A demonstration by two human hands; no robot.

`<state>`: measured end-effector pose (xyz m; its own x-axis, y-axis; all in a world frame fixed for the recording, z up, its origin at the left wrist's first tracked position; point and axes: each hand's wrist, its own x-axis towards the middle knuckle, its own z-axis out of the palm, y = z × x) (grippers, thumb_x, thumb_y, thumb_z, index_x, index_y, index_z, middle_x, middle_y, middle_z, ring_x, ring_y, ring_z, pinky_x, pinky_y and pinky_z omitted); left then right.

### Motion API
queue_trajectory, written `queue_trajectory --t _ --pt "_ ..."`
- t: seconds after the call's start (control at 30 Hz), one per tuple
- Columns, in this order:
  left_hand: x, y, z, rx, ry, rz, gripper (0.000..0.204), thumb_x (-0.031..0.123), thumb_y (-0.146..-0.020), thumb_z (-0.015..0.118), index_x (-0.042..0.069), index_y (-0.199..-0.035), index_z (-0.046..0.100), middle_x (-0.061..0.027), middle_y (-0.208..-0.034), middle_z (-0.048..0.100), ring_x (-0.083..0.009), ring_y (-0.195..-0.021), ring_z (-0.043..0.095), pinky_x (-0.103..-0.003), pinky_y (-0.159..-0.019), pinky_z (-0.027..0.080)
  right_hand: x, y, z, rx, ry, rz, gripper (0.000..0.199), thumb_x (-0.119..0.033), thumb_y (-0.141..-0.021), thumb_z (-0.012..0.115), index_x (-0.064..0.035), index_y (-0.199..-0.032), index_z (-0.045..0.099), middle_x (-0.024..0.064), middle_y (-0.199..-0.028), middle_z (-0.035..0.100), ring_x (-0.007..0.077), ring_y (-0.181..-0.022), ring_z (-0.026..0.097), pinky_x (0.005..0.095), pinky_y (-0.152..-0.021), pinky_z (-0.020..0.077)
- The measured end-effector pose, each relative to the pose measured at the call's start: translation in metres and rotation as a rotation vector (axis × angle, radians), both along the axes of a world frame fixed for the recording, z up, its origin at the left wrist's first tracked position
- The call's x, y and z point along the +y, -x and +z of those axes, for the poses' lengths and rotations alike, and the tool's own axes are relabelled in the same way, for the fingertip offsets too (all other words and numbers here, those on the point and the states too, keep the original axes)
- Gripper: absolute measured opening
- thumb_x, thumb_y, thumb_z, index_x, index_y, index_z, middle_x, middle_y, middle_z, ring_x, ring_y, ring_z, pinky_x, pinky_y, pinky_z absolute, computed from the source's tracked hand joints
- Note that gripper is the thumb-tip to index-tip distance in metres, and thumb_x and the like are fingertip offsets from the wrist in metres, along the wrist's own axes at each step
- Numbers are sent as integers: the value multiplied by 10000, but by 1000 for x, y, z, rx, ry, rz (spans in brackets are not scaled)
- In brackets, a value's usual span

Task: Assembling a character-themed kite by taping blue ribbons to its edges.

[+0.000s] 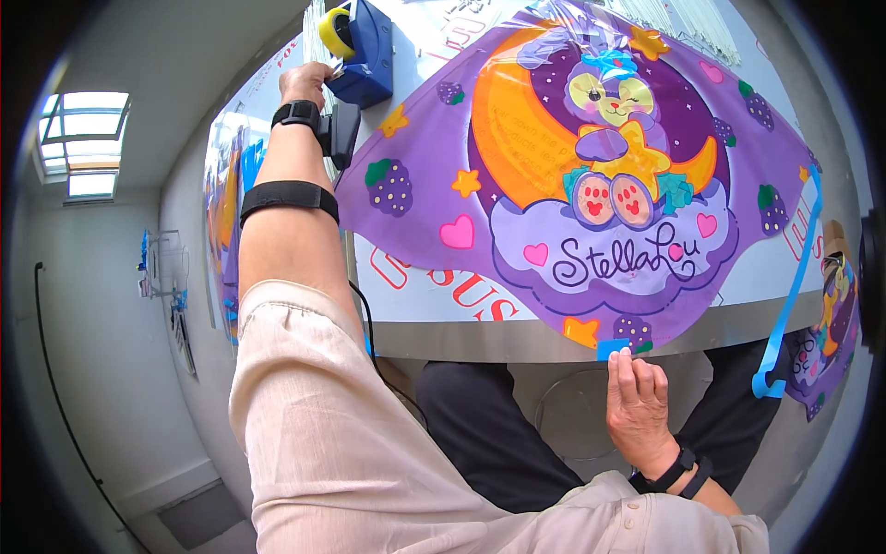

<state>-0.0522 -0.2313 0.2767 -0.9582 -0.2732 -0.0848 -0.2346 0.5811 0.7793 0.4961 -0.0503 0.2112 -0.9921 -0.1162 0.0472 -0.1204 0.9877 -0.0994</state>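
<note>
A purple kite-shaped printed sheet [420,198] lies spread over the table, with a cartoon animal, an orange moon, stars and grapes on it. At its lower point, by the table's near edge, my right hand [639,406] pinches a small blue tab [612,349]. My left hand [306,83] reaches far forward to a blue tape dispenser [372,55] holding a yellow roll of tape [337,34]. Its fingers are closed at the dispenser's cutting end; whatever is between them cannot be made out.
A long blue ribbon [792,295] hangs over the table's right edge, beside another printed purple piece [820,355]. White strands [706,30] lie at the far side. Colourful printed material [226,198] is left of my arm. A black cable [369,337] runs by my sleeve.
</note>
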Motion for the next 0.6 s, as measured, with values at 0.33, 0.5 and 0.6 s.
queue_trajectory --t 0.33,0.5,0.6 --pt "-21 -7 -4 -189 -514 -72 101 26 -730 641 26 -666 564 -2 -513 458 -91 -401 428 -223 -384 383 -1 1 1 -21 -1 -3 450 -40 -734 575 122 -1152 534 167 -1177 480 249 -1012 477 374 -913 360" --pt "-31 -17 -47 -341 -756 -6 63 -10 -735 625 11 -740 565 -66 -598 497 -140 -441 424 -251 -393 356 -1 -5 1 -18 -15 -1 458 -43 -722 573 121 -1149 539 167 -1185 479 249 -1019 477 377 -914 357" --pt "-72 -19 -65 -101 -608 50 50 -38 -698 616 -6 -733 600 -101 -611 498 -186 -466 439 -275 -417 364 -9 -1 0 24 32 55 467 -72 -723 556 112 -1151 544 163 -1194 480 247 -1035 479 378 -922 353"
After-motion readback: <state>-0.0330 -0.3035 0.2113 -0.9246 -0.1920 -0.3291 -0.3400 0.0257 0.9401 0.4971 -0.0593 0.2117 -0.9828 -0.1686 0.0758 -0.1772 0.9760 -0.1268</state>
